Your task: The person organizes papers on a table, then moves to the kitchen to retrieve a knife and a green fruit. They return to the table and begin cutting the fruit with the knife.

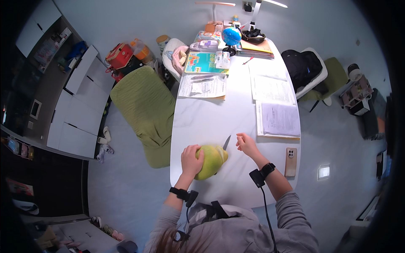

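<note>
A green-yellow pomelo (208,163) lies on the near part of the white marbled table (205,118). Its pointed end faces right, and a pale cut runs around it there. My left hand (191,161) holds the fruit from its left side, thumb and fingers spread over the rind. Just past the cut end shows a knife blade (227,143); the pomelo hides the rest of the knife. To the right of that blade, and apart from it, is my right hand (246,146). Its fingers are loosely curled, with nothing visible in them.
A phone (290,162) lies by the table's right edge, below stacked papers (280,119). Farther back are a workbook (202,63), a small globe (231,36) and desk lamps. A green-covered chair (145,110) stands against the left side. A cable (268,215) hangs from my right wrist strap.
</note>
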`<act>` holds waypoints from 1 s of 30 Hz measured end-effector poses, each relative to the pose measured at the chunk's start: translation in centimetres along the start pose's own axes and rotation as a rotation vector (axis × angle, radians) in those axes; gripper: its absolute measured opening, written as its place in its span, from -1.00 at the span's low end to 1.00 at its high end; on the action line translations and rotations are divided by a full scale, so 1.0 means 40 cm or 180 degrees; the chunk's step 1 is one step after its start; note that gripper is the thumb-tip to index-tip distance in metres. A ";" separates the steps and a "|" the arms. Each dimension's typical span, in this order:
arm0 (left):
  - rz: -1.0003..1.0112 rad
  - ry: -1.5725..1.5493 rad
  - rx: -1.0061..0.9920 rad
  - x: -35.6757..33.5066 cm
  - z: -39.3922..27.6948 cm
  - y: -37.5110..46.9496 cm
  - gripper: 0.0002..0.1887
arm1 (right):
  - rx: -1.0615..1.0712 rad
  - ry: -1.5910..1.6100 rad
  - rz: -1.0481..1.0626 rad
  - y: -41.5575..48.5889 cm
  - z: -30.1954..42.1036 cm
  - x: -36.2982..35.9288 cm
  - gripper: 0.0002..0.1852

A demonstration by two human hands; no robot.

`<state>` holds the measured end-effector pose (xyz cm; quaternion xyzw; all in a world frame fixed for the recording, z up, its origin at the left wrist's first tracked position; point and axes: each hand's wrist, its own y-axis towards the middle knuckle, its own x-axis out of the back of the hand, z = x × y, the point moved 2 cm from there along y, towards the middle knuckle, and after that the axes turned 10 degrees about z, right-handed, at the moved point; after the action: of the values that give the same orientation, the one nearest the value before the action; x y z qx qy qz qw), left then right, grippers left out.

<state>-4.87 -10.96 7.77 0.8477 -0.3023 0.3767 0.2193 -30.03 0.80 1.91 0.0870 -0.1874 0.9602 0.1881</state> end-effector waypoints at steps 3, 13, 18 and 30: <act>0.0114 -0.0279 0.0115 0.012 0.031 0.036 -0.82 | 0.0267 -0.0276 -0.0111 0.138 0.047 0.036 -0.70; 0.0342 -0.0687 0.0251 0.046 0.083 0.053 -0.79 | 0.0834 -0.1328 -0.0641 0.737 0.209 0.126 -0.67; 0.0506 -0.0755 0.0380 0.059 0.091 0.057 -0.77 | 0.0576 -0.1897 -0.1287 0.982 0.239 0.170 -0.62; 0.0551 -0.0888 0.0404 0.071 0.093 0.053 -0.75 | 0.1372 -0.2403 -0.1366 1.026 0.251 0.234 -0.50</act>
<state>-2.93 -15.70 7.96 0.8747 -0.3773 0.2912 0.0881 -53.78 -35.30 -0.10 0.5030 -0.0171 0.8180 0.2784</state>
